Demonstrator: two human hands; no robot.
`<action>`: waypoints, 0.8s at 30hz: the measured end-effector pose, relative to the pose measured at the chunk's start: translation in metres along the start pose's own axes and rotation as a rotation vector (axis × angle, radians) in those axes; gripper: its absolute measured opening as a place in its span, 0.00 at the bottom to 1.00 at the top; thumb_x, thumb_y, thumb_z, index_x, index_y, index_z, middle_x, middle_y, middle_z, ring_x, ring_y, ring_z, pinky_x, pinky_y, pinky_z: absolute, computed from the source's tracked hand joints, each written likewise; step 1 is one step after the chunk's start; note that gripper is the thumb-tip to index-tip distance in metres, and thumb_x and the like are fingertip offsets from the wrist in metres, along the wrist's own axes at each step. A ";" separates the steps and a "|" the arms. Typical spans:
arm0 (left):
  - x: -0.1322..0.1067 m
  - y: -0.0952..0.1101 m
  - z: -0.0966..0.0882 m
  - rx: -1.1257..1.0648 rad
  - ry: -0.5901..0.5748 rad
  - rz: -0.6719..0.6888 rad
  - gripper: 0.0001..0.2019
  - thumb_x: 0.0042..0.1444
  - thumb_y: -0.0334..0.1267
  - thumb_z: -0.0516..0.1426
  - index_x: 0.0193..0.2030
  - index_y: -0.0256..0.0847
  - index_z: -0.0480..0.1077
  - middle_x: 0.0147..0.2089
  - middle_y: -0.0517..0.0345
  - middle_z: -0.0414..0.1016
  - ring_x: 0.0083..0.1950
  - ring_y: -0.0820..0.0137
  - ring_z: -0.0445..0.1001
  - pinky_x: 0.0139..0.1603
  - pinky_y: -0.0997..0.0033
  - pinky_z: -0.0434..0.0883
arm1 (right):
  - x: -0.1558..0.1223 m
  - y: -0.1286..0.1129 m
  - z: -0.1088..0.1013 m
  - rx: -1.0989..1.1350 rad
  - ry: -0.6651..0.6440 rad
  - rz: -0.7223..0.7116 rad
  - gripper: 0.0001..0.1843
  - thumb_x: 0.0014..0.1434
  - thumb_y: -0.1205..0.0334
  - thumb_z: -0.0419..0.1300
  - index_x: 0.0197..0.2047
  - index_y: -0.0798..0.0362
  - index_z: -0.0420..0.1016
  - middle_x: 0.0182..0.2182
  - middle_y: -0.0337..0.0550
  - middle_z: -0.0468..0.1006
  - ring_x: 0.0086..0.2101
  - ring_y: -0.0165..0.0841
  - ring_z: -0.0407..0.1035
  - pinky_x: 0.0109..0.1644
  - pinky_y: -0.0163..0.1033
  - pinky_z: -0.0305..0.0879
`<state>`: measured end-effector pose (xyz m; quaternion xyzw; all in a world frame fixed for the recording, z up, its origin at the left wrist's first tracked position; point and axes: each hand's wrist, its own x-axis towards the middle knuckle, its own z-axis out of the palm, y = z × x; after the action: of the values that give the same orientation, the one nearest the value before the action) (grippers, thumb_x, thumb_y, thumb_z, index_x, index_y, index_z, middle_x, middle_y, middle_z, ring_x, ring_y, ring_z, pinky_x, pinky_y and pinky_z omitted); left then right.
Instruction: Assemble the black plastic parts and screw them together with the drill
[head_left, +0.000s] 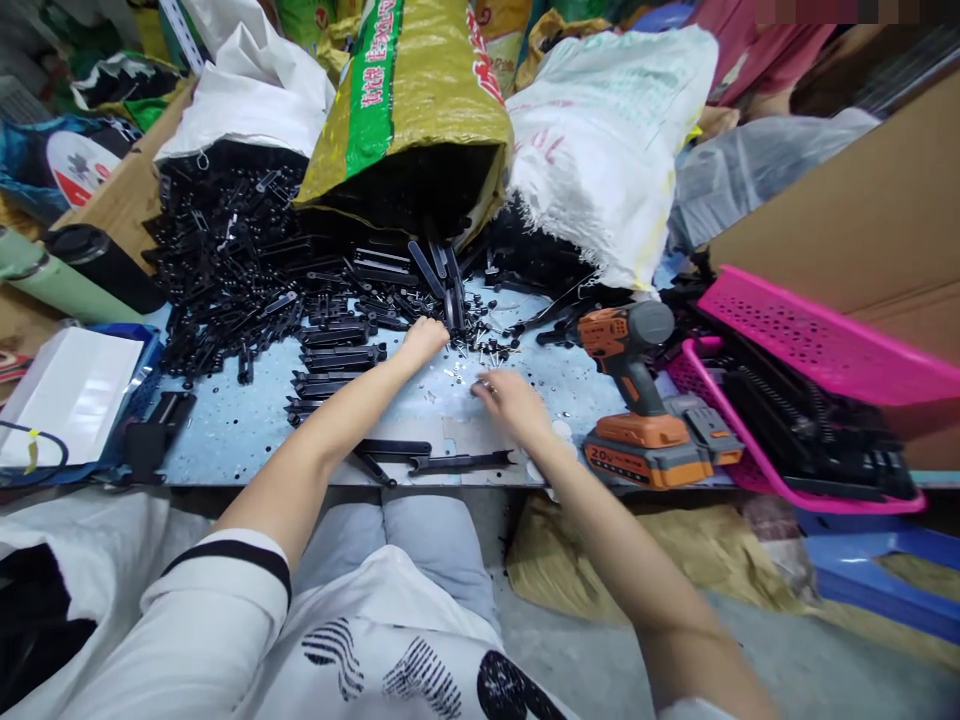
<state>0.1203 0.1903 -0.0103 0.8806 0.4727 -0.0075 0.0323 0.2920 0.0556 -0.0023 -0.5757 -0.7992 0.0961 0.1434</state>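
My left hand (422, 338) reaches to the edge of a big heap of black plastic parts (247, 250) on the light blue metal worktop (225, 430); its fingers are curled among the parts and small screws (487, 350). My right hand (514, 400) rests on the worktop near the loose screws, fingers bent and blurred, pinching something small and shiny. Two long black parts (427, 458) lie at the front edge between my arms. An orange cordless drill (641, 395) stands just right of my right hand.
Open sacks, a yellow-green one (412, 100) and a white one (607, 130), spill black parts at the back. A pink plastic basket (810, 400) with black parts sits at right. A white box (67, 390) and a green bottle (52, 280) are at left.
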 end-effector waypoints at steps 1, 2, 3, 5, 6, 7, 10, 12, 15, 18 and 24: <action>-0.002 0.004 0.001 0.007 0.004 0.010 0.11 0.58 0.23 0.47 0.39 0.30 0.71 0.43 0.41 0.72 0.47 0.61 0.69 0.47 0.63 0.62 | 0.023 0.011 -0.003 -0.052 0.030 0.098 0.18 0.66 0.57 0.47 0.51 0.59 0.69 0.44 0.54 0.73 0.44 0.41 0.65 0.46 0.43 0.61; -0.007 0.007 0.000 0.017 0.009 0.016 0.12 0.59 0.23 0.46 0.40 0.29 0.70 0.44 0.40 0.72 0.48 0.61 0.69 0.47 0.63 0.62 | 0.047 0.022 -0.005 -0.084 0.036 0.175 0.18 0.66 0.59 0.47 0.51 0.61 0.69 0.45 0.56 0.72 0.45 0.41 0.64 0.47 0.43 0.60; -0.014 0.011 -0.002 0.028 0.023 0.016 0.12 0.59 0.23 0.45 0.41 0.29 0.69 0.46 0.39 0.71 0.48 0.60 0.68 0.46 0.63 0.62 | 0.068 0.032 -0.006 -0.088 0.035 0.193 0.19 0.66 0.62 0.46 0.53 0.63 0.67 0.46 0.57 0.71 0.46 0.41 0.63 0.47 0.44 0.60; -0.038 0.014 -0.010 0.038 0.079 0.011 0.13 0.60 0.23 0.44 0.44 0.30 0.67 0.47 0.40 0.69 0.48 0.60 0.68 0.45 0.63 0.63 | 0.102 0.047 -0.006 -0.076 0.000 0.188 0.17 0.63 0.66 0.49 0.52 0.65 0.68 0.43 0.56 0.73 0.44 0.38 0.63 0.48 0.43 0.59; -0.056 0.013 -0.015 0.029 0.122 0.010 0.12 0.61 0.23 0.44 0.45 0.30 0.66 0.47 0.41 0.69 0.47 0.61 0.68 0.45 0.63 0.63 | 0.113 0.052 -0.006 -0.064 -0.021 0.172 0.15 0.62 0.68 0.51 0.50 0.65 0.69 0.41 0.55 0.74 0.42 0.37 0.63 0.48 0.42 0.59; -0.077 0.010 -0.020 0.012 0.172 0.009 0.11 0.61 0.24 0.44 0.44 0.31 0.66 0.45 0.42 0.69 0.46 0.62 0.69 0.44 0.64 0.64 | 0.119 0.054 -0.006 -0.052 -0.038 0.160 0.13 0.60 0.69 0.53 0.46 0.65 0.71 0.38 0.53 0.75 0.40 0.36 0.64 0.47 0.42 0.59; -0.154 -0.007 -0.034 -0.081 0.316 0.017 0.09 0.63 0.30 0.46 0.42 0.34 0.66 0.40 0.48 0.70 0.44 0.64 0.69 0.45 0.65 0.65 | 0.114 0.053 -0.009 -0.018 -0.036 0.139 0.10 0.57 0.71 0.57 0.42 0.64 0.73 0.37 0.53 0.75 0.38 0.34 0.65 0.47 0.41 0.60; -0.206 -0.019 -0.039 -0.166 0.364 0.001 0.09 0.64 0.31 0.46 0.41 0.37 0.66 0.39 0.50 0.69 0.42 0.66 0.69 0.45 0.66 0.67 | 0.095 0.045 -0.012 0.005 -0.003 0.119 0.12 0.57 0.68 0.56 0.45 0.62 0.73 0.41 0.53 0.74 0.39 0.34 0.66 0.48 0.40 0.60; -0.260 -0.029 -0.040 -0.260 0.291 -0.026 0.08 0.63 0.32 0.47 0.41 0.38 0.66 0.38 0.52 0.69 0.39 0.68 0.69 0.42 0.69 0.68 | 0.057 0.017 -0.017 0.184 0.012 0.004 0.10 0.58 0.65 0.58 0.43 0.55 0.75 0.42 0.50 0.74 0.39 0.35 0.68 0.46 0.39 0.64; -0.278 -0.027 -0.038 -0.215 0.158 -0.030 0.08 0.62 0.30 0.47 0.40 0.37 0.67 0.37 0.53 0.68 0.38 0.67 0.69 0.41 0.68 0.68 | 0.019 -0.024 -0.018 0.447 -0.120 -0.140 0.09 0.57 0.61 0.58 0.40 0.53 0.77 0.37 0.45 0.77 0.37 0.34 0.71 0.43 0.39 0.67; -0.270 -0.014 -0.029 -0.035 0.076 0.041 0.11 0.60 0.24 0.46 0.37 0.36 0.69 0.37 0.50 0.68 0.40 0.64 0.68 0.44 0.65 0.68 | -0.015 -0.077 -0.018 0.343 -0.347 -0.294 0.09 0.57 0.65 0.57 0.38 0.55 0.77 0.34 0.46 0.79 0.35 0.34 0.73 0.41 0.36 0.66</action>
<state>-0.0417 -0.0249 0.0296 0.8891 0.4554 0.0350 0.0300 0.2337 0.0164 0.0379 -0.3959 -0.8589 0.3052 0.1119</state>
